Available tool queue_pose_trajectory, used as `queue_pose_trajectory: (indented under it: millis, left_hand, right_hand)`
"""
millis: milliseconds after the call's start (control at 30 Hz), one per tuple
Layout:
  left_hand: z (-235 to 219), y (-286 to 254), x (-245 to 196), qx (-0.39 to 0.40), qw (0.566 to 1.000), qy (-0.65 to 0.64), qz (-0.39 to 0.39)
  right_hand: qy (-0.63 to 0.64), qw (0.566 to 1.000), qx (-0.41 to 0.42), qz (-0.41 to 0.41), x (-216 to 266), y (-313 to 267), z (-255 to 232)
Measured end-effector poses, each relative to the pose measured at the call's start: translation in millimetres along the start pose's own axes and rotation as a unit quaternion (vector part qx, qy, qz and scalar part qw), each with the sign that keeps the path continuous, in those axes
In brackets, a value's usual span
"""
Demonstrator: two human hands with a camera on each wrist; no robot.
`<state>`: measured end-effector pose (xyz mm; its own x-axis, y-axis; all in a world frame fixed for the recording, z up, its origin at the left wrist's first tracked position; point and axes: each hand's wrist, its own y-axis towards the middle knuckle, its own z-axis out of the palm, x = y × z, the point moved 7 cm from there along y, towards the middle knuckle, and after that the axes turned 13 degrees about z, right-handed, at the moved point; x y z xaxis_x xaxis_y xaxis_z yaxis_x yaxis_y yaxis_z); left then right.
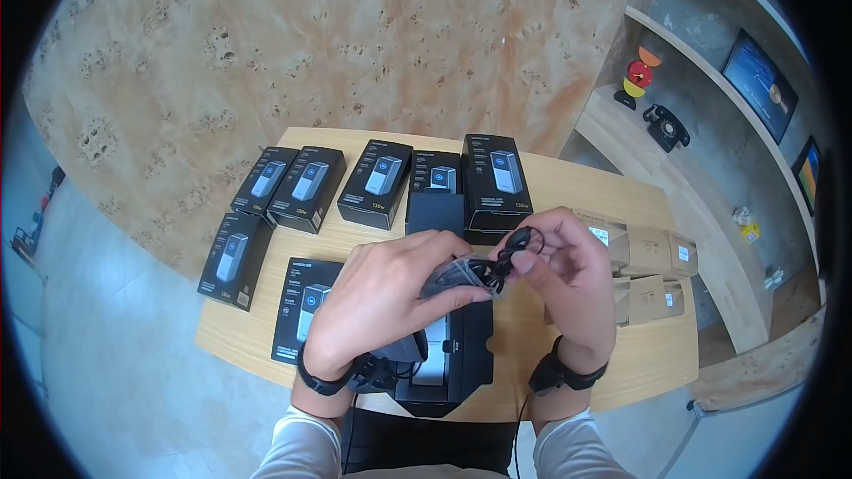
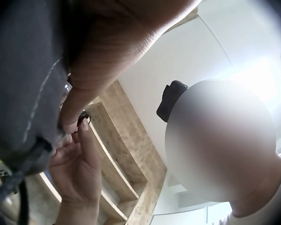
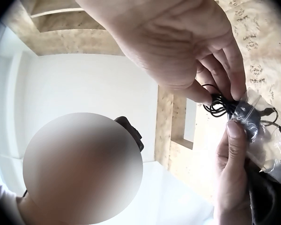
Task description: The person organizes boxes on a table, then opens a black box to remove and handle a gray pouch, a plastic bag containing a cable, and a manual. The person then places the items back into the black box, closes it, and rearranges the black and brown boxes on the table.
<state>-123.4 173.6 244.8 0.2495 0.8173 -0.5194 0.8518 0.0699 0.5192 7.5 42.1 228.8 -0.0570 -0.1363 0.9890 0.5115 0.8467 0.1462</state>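
Between thumb and fingers, my left hand (image 1: 382,279) holds a clear plastic bag (image 3: 271,150) with dark contents. A bundled black cable (image 3: 218,107) sticks out of the bag's mouth, and my right hand (image 1: 572,275) pinches it. Both hands meet above an opened black box (image 1: 475,364) with a white piece (image 1: 432,359) inside. Beneath my left hand, near the wrist, is a dark grey fabric pouch (image 1: 404,350), whose stitched side (image 2: 33,93) fills the edge of the left wrist view. My left palm is hidden in the head view.
Several black printed boxes (image 1: 382,182) stand along the back and left of the wooden table (image 1: 524,372). Another black box (image 1: 302,297) lies left of my left hand. Several brown cartons (image 1: 648,248) sit at the right. A shelf (image 1: 612,133) holds a black telephone (image 1: 666,127).
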Motion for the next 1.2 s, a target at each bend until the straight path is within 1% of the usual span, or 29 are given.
queue_pose_trajectory:
  millis: [33,67,133,333,467,567,633,733,867,933,1067,1133,1167,1200]
  left_hand:
    - [0,0,0,-0.005,1.0,-0.005,0.0]
    - [0,0,1,-0.005,1.0,-0.005,0.0]
    - [-1,-1,1,-0.006,1.0,-0.006,0.006]
    - [-2,-1,0,-0.008,1.0,-0.009,0.01]
    - [-2,-2,1,-0.003,1.0,0.004,0.008]
    - [-2,-3,1,-0.01,1.0,0.012,0.015]
    - [-2,-3,2,-0.007,0.999,0.021,0.025]
    - [-2,-3,2,-0.009,0.999,0.025,0.031]
    - [0,-2,1,-0.004,0.999,0.019,0.029]
    - [1,-2,1,0.01,0.999,0.022,0.023]
    - [1,-2,0,0.0,0.999,0.018,0.028]
    - [0,-3,0,-0.013,0.999,-0.011,0.048]
    - [-1,-3,1,-0.013,0.999,-0.011,0.048]
    - [-2,-3,1,-0.012,0.999,-0.003,0.049]
  right_hand:
    - [0.028,1.0,0.004,0.003,1,0,0]
    - [0.028,1.0,0.004,0.003,1,0,0]
    - [0.056,0.998,-0.012,0.001,1,0,-3]
    - [0.062,0.998,-0.005,-0.032,3,2,-4]
    - [0.061,0.998,-0.008,-0.032,5,2,-4]
    - [0.043,0.998,0.006,-0.04,6,2,2]
    - [-0.023,1.0,0.015,-0.008,3,2,7]
    - [-0.041,0.999,0.008,0.008,1,2,6]
    - [-0.056,0.998,0.01,-0.002,3,0,4]
    - [-0.047,0.999,-0.005,-0.007,0,2,-2]
    - [-0.005,0.999,-0.029,-0.018,0,2,-9]
    - [0.044,0.997,-0.063,-0.012,3,0,-14]
    - [0.044,0.997,-0.063,-0.012,2,1,-14]
    - [0.05,0.995,-0.089,-0.014,2,1,-19]
